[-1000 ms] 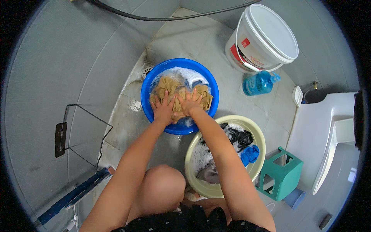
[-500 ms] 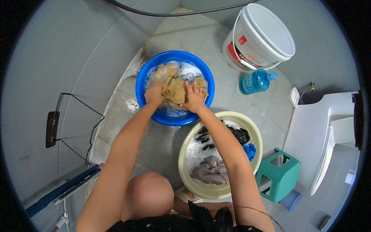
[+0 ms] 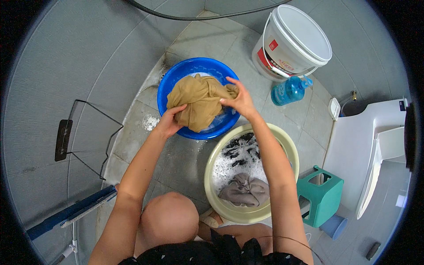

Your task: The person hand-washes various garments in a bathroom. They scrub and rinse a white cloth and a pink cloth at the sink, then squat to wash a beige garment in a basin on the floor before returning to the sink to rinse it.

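Observation:
A wet tan cloth (image 3: 198,104), bunched up so that its kind does not show, is lifted in the blue basin (image 3: 174,74), above sudsy water. My left hand (image 3: 168,122) grips its lower left side, thumb on top and fingers underneath. On the right, my right hand (image 3: 243,101) curves around the cloth's edge with thumb and fingers. Nearer to me stands a cream basin (image 3: 213,194), partly behind my right forearm. Foamy water in it holds a grey-brown cloth (image 3: 244,191) and dark cloth (image 3: 240,150).
A white lidded bucket (image 3: 287,46) and a blue pump bottle (image 3: 288,91) stand at the far right. On the right are a green stool (image 3: 321,194), a small blue cup (image 3: 334,226) and a white toilet (image 3: 353,145). A wire rack (image 3: 106,145) and squeegee (image 3: 73,212) are at left.
Both hands have raised the tan cloth out of the suds into a larger bunch. My left hand has come slightly nearer to me; my right hand has moved right and away from me.

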{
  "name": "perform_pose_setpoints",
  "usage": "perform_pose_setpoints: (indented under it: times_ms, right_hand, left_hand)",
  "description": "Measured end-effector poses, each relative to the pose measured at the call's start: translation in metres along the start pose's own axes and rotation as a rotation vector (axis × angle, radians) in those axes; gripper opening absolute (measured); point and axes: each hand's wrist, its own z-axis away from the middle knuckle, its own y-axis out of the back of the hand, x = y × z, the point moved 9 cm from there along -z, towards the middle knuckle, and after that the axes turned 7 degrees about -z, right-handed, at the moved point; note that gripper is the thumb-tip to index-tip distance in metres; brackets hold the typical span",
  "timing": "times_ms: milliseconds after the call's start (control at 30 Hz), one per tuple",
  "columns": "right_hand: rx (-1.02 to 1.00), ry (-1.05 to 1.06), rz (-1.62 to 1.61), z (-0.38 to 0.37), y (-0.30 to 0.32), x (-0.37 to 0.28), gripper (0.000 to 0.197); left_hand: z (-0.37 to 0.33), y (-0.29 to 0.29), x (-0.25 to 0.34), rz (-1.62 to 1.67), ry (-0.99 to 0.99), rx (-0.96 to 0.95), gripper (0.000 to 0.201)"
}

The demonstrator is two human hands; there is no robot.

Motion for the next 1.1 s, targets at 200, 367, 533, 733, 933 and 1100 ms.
perform_pose_setpoints:
  times_ms: [200,367,533,733,933,1100]
  right_hand:
    - [0.094,0.027,-0.083,-0.031,0.043,-0.028,0.038]
    - [0.084,0.016,1.021,-0.033,0.018,-0.018,0.069]
    - [-0.451,0.04,0.905,-0.013,-0.074,0.046,0.09]
    - [-0.172,-0.191,1.241,-0.003,-0.059,0.067,0.088]
    - [0.249,-0.141,0.813,-0.001,-0.008,0.033,0.089]
    - [-0.219,-0.089,0.183,0.017,-0.056,0.008,0.103]
  left_hand:
    - [0.003,0.048,0.035,-0.93,-0.424,0.881,0.069]
    - [0.006,-0.052,0.037,-1.6,-0.872,0.385,0.073]
    - [-0.048,-0.017,-0.018,-1.843,-0.54,0.307,0.079]
    - [-0.081,0.028,-0.007,-1.571,-0.335,0.328,0.064]
    - [-0.022,0.03,-0.006,-0.303,-0.278,0.2,0.044]
    - [0.046,-0.022,0.047,0.014,-0.354,-0.093,0.044]
